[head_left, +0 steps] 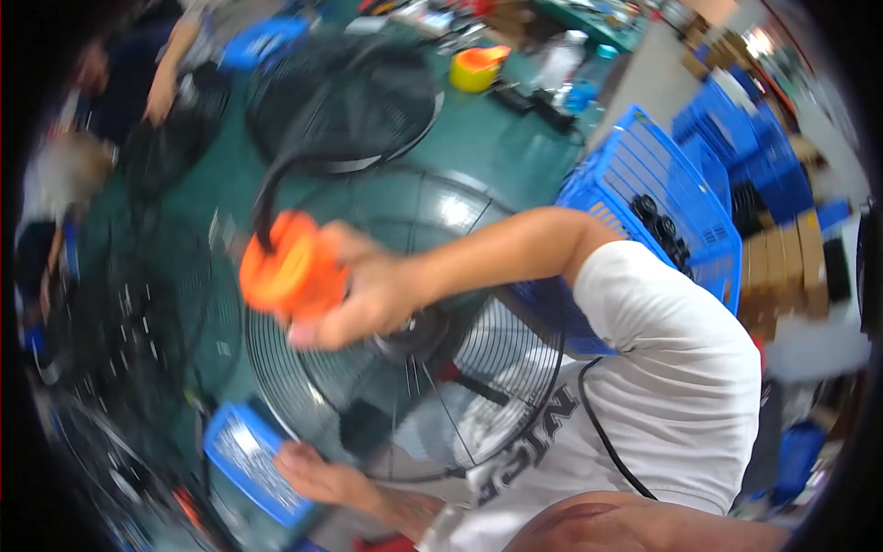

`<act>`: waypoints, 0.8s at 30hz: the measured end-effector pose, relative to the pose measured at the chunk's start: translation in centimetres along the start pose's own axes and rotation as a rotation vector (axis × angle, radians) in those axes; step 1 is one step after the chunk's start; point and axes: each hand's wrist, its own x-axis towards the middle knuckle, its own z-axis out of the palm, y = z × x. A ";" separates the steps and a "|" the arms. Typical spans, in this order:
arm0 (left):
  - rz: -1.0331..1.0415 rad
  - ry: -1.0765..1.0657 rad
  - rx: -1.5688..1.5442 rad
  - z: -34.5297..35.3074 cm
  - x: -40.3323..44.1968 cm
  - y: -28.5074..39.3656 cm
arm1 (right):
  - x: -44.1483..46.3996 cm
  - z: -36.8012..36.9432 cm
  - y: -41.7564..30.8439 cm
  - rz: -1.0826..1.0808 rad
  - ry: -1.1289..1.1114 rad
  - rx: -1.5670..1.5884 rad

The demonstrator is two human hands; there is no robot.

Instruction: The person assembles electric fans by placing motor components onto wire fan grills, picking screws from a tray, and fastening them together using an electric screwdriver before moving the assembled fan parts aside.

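Note:
My right hand (368, 290) is wrapped around an orange electric screwdriver (292, 267), blurred by motion, with a black cord (267, 198) coming out of its top. Its tip is hidden. Below it lies a round black wire fan guard (276, 368), with a dark hub (414, 336) at its middle, close to my body. At the guard's lower edge, my left hand (322, 474) rests with fingers extended at the rim of a blue tray (221, 451). Small silvery pieces, too blurred to make out, lie in that tray.
Another dark round guard (345, 106) lies farther up the green table (478, 138). A yellow-orange roll (475, 69) and a clear bottle (563, 60) stand beyond. To the right is a blue crate (635, 166) holding black parts (658, 225). Co-workers' arms (170, 69) show at upper left.

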 end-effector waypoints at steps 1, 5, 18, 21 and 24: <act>0.059 -0.055 -0.041 0.2 0.3 1.5 | 0.0 -0.3 0.0 -0.013 -0.016 0.019; 0.061 -0.083 -0.033 0.1 0.8 3.5 | 0.3 0.7 0.5 0.070 -0.080 0.220; 0.221 -0.094 0.269 0.2 -0.1 4.7 | -0.1 1.1 -0.3 0.042 0.044 0.162; 0.301 -0.146 0.345 -0.3 0.2 5.4 | 0.3 0.6 0.2 0.069 0.017 0.117; 0.341 -0.258 0.329 -0.1 0.0 6.8 | 0.9 0.0 -1.6 0.132 -0.110 0.207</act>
